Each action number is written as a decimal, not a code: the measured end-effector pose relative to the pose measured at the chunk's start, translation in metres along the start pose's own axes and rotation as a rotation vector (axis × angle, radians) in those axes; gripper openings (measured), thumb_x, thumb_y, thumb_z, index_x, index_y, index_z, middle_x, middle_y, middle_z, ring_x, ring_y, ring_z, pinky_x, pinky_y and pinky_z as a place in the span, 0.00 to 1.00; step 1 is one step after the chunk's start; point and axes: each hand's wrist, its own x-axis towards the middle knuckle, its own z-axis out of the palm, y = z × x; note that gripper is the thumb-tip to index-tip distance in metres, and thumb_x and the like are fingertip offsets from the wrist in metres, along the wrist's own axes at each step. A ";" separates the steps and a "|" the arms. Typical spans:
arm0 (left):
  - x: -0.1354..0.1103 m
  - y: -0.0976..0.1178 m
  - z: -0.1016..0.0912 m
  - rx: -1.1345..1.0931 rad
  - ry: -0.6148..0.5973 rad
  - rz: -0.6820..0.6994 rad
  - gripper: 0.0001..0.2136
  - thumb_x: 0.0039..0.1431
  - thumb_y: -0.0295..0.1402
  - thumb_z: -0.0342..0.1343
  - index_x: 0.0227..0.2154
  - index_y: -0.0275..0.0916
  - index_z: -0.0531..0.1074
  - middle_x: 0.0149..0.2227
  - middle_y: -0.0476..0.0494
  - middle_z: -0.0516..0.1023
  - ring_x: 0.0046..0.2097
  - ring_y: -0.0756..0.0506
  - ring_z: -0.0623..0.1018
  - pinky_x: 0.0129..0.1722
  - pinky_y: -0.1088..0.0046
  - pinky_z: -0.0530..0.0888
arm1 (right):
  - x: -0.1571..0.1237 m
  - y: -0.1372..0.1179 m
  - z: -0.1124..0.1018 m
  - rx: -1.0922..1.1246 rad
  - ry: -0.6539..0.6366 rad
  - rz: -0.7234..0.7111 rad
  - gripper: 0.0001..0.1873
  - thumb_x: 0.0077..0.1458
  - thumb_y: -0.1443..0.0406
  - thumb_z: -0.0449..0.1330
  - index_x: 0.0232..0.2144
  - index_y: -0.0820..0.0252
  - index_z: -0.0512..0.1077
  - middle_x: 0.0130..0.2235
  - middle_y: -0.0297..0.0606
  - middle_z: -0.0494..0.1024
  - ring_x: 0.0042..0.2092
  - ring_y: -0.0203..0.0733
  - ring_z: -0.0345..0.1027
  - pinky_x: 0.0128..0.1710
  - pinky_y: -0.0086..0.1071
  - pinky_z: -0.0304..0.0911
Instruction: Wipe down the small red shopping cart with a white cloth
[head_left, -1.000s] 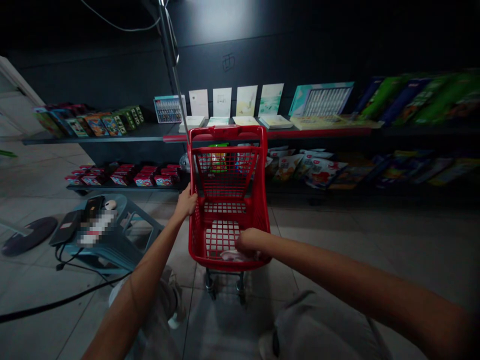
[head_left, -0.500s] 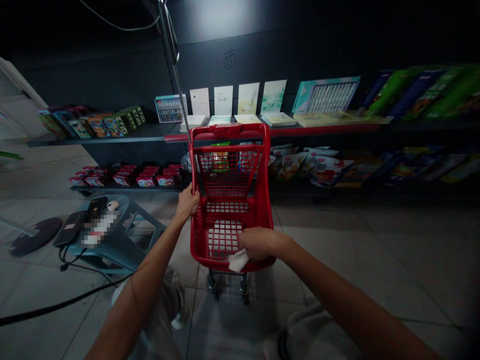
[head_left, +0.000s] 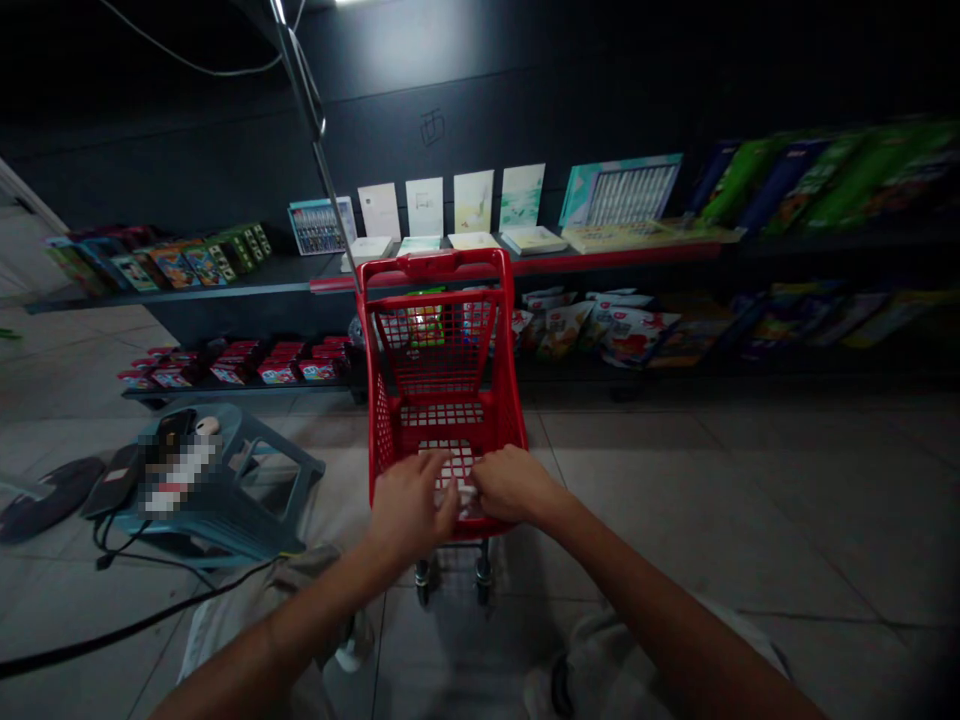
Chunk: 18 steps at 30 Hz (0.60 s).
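Observation:
A small red shopping cart (head_left: 442, 330) stands on the tiled floor in front of me, its mesh basket holding nothing that I can see. My left hand (head_left: 409, 505) and my right hand (head_left: 510, 483) meet at the cart's near rim. Between them shows a small white cloth (head_left: 466, 492), pinched by both sets of fingers. Both forearms reach forward from the bottom of the view, over my knees.
A dark two-level shelf (head_left: 225, 285) with books, boxes and snack bags runs along the wall behind the cart. A blue plastic stool (head_left: 247, 480) with phones and cables sits on the left. A black cable (head_left: 112, 630) crosses the floor. A slanted metal pole (head_left: 311, 130) rises behind.
My left hand let go of the cart's left side and came to the near rim beside my right hand. The white cloth moved from under my right hand to between both.

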 end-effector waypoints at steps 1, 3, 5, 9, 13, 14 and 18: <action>-0.012 0.010 0.009 0.031 -0.080 0.022 0.17 0.66 0.41 0.54 0.55 0.45 0.73 0.49 0.36 0.83 0.43 0.38 0.84 0.39 0.62 0.77 | -0.001 0.001 0.000 -0.002 0.019 -0.002 0.19 0.63 0.60 0.56 0.44 0.65 0.82 0.45 0.58 0.84 0.49 0.55 0.80 0.49 0.39 0.68; -0.027 0.020 0.026 0.112 -0.146 0.051 0.20 0.67 0.42 0.53 0.59 0.42 0.71 0.41 0.35 0.84 0.35 0.40 0.83 0.30 0.66 0.72 | -0.002 0.004 0.001 -0.006 0.059 -0.015 0.19 0.64 0.59 0.56 0.43 0.64 0.83 0.45 0.57 0.84 0.48 0.56 0.80 0.47 0.38 0.69; -0.033 0.019 0.035 0.170 -0.151 0.083 0.22 0.68 0.43 0.52 0.60 0.40 0.70 0.36 0.36 0.84 0.32 0.41 0.82 0.27 0.68 0.68 | -0.003 0.005 0.003 -0.003 0.073 -0.033 0.19 0.64 0.59 0.56 0.42 0.65 0.83 0.44 0.56 0.84 0.46 0.56 0.81 0.45 0.39 0.69; -0.034 -0.004 0.032 0.171 -0.112 0.317 0.12 0.68 0.39 0.50 0.42 0.39 0.76 0.28 0.41 0.81 0.27 0.44 0.79 0.26 0.69 0.68 | -0.004 -0.002 0.005 -0.005 0.038 -0.049 0.24 0.65 0.57 0.52 0.40 0.68 0.84 0.43 0.59 0.84 0.46 0.58 0.80 0.45 0.40 0.69; -0.038 -0.031 0.019 0.167 0.016 0.496 0.11 0.66 0.32 0.50 0.28 0.40 0.72 0.22 0.46 0.77 0.23 0.48 0.75 0.24 0.70 0.66 | -0.002 -0.019 0.002 0.013 0.027 -0.075 0.31 0.68 0.54 0.47 0.41 0.68 0.84 0.43 0.59 0.84 0.48 0.57 0.80 0.47 0.41 0.68; -0.040 -0.037 0.016 0.180 0.047 0.505 0.11 0.66 0.31 0.50 0.27 0.40 0.72 0.22 0.47 0.76 0.22 0.48 0.74 0.24 0.70 0.66 | -0.001 -0.023 -0.001 0.013 0.013 -0.101 0.32 0.69 0.53 0.45 0.42 0.69 0.84 0.44 0.59 0.84 0.48 0.57 0.80 0.47 0.41 0.68; -0.043 -0.056 0.006 0.210 0.090 0.499 0.11 0.65 0.30 0.50 0.27 0.41 0.73 0.21 0.49 0.76 0.22 0.49 0.74 0.24 0.71 0.66 | 0.011 -0.029 -0.019 -0.040 -0.141 -0.237 0.36 0.71 0.51 0.41 0.48 0.69 0.82 0.46 0.58 0.83 0.50 0.56 0.79 0.46 0.40 0.67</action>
